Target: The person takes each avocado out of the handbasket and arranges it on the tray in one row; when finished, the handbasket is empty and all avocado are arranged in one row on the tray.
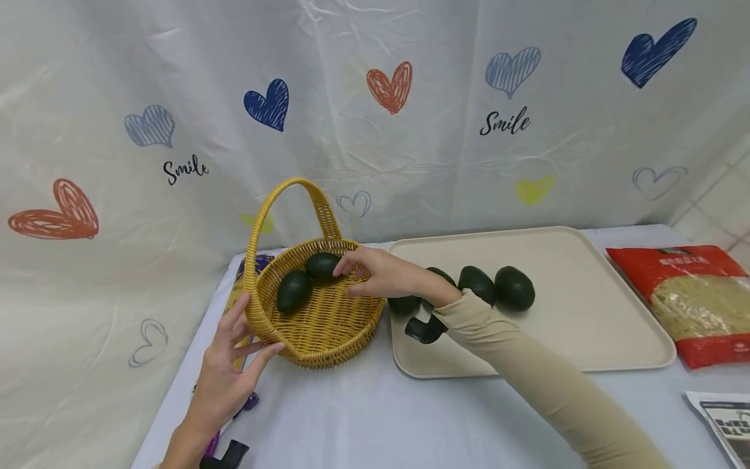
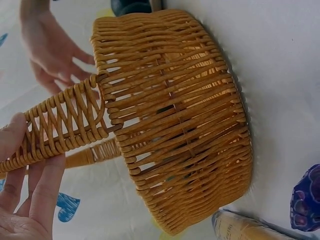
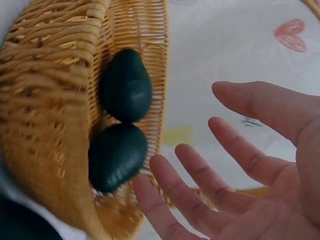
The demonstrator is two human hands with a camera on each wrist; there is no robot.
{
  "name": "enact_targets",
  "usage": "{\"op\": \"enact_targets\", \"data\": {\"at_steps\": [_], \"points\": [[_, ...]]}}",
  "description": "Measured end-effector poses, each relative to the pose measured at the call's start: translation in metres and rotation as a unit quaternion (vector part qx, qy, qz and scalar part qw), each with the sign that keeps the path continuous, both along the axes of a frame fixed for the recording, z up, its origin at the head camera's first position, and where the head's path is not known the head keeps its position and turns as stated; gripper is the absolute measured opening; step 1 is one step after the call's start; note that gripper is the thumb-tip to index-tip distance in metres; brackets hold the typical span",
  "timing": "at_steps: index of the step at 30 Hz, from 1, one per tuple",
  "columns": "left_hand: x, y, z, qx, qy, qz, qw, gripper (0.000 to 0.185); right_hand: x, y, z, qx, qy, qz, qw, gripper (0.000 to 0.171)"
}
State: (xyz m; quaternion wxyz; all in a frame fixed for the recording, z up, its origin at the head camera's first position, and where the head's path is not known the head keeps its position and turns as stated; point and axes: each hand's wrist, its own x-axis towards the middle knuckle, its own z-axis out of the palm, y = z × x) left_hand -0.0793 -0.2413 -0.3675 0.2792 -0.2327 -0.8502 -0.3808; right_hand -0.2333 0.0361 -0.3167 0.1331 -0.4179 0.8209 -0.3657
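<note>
A yellow-brown wicker basket with a tall arched handle stands on the left side of the table. My left hand holds the handle near its base, thumb on one side and fingers on the other in the left wrist view. Inside the basket lie two dark green avocados, one at the left and one at the back, touching each other. Above the basket's right part is my right hand; its fingers are spread and hold nothing in the right wrist view.
Right of the basket lies a beige tray with several more avocados, partly hidden by the right forearm. A red bag of yellowish contents and a printed sheet lie farther right. Purple items are beside the basket.
</note>
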Motion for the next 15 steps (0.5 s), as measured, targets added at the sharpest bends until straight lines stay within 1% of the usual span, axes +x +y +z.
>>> {"op": "enact_targets", "data": {"at_steps": [2,4,8,10,15], "points": [[0.001,0.0,0.0,0.001,-0.005,0.002,1.0,0.117,-0.005,-0.012,-0.005,0.004,-0.014,0.015,1.0,0.031],[0.001,0.0,0.0,0.001,-0.008,0.005,1.0,0.117,-0.011,-0.023,-0.007,0.001,-0.019,0.023,1.0,0.031],[0.002,0.0,-0.001,0.001,-0.012,0.016,0.9998,0.118,-0.022,-0.043,-0.009,0.006,-0.007,0.028,1.0,0.034],[0.003,-0.001,-0.001,0.001,-0.011,0.018,0.9998,0.119,-0.027,-0.051,-0.01,0.018,0.0,0.03,0.999,0.035],[0.0,0.0,-0.002,0.0,-0.001,0.002,1.0,0.117,-0.039,-0.065,-0.014,0.054,0.004,0.015,0.998,0.041]]}}
